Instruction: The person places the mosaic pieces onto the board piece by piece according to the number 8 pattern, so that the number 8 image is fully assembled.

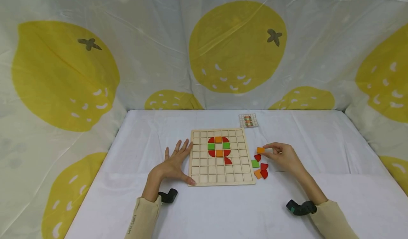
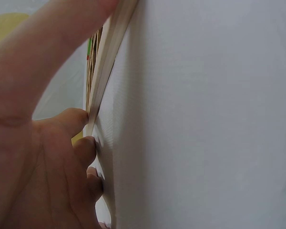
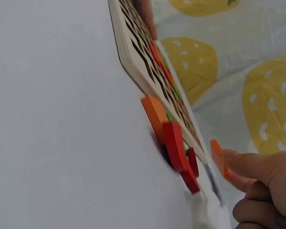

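Note:
A wooden grid board lies flat on the white table, with red, orange and green tiles forming a ring in its upper middle cells. Just below that ring sits one more red quarter-round tile. My left hand is spread along the board's left side, thumb at the near corner and fingertips at the edge. Right of the board, my right hand pinches an orange square tile between thumb and index finger. Below it are loose tiles: several red pieces, a green square and an orange square.
A small pattern card showing a coloured grid design lies behind the board's far right corner. A white curtain with yellow lemon prints hangs behind the table. Each wrist wears a black camera band.

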`<state>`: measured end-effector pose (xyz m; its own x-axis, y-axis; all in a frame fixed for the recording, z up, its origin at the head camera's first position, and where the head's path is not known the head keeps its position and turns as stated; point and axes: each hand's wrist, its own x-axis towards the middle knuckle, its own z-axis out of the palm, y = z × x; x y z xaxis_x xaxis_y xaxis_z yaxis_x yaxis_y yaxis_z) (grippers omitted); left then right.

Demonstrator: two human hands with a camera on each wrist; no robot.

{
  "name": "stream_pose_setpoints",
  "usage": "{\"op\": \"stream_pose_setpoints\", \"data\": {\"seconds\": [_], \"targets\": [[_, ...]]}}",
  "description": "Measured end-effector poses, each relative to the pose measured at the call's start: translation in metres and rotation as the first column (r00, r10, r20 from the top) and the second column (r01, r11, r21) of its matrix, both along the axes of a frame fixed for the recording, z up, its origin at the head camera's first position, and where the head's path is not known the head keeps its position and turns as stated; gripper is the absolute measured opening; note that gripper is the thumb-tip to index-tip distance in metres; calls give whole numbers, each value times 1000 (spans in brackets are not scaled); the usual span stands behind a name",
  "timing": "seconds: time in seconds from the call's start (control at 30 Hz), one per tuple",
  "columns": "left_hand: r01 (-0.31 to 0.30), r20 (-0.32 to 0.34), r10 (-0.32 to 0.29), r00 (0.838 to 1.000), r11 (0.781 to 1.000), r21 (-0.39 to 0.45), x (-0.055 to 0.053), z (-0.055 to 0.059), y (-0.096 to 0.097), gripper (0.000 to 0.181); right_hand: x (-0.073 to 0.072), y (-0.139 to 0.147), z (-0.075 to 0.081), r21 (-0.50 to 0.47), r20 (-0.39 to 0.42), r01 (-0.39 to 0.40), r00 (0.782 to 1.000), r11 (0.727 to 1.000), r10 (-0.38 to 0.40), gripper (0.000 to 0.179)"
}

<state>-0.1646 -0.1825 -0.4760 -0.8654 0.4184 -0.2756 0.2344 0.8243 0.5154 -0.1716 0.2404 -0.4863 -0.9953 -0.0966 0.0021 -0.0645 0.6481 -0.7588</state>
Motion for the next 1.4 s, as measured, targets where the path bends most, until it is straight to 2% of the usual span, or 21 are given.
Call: {"op": "stream_pose_setpoints", "data": {"seconds": [0.3,0.6,1.0,1.17,1.4], "targets": [[-2,1,2,1000,1000,-4,0,0,0,147,4,-48,1,-113,5,-166,986,980,167,26],[2,-1,-2,1000,1000,-4,-1,1,1,147,8,-89,3,-131,45,-223,972,966,231,25],[-5,2,5,1000,1000,-15,-2,1,2,147,11,-112,-10,-101,19,-227,973,969,230,25],[-4,-3,4,1000,1000,-25,-3,0,2,147,9,-116,-10,-68,4,-218,976,973,219,27],[-2,-1,2,1000,1000,-20,-3,0,2,147,8,-114,-9,-93,-29,-239,971,967,237,24]]}}
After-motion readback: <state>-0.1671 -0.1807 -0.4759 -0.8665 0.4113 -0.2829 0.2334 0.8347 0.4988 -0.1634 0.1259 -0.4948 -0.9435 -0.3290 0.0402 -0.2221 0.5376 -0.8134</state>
